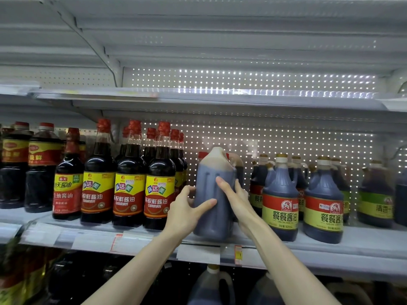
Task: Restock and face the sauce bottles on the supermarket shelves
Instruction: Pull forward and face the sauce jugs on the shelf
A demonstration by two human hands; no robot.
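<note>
A large dark sauce jug (pixel 211 194) stands on the middle shelf (pixel 308 245) with its plain back side toward me; no label shows. My left hand (pixel 187 208) grips its left side, thumb across the front. My right hand (pixel 235 197) holds its right side, fingers spread over the front. Tall red-capped soy sauce bottles (pixel 130 183) with yellow and red labels stand in a row to the left. Handled jugs (pixel 280 201) with red and yellow labels stand to the right.
The upper shelf (pixel 220 95) above holds nothing in view. Price tags (pixel 198 253) line the middle shelf's front edge. More dark jugs (pixel 211 287) sit on the shelf below. A gap lies behind the held jug, against the perforated back panel (pixel 286 142).
</note>
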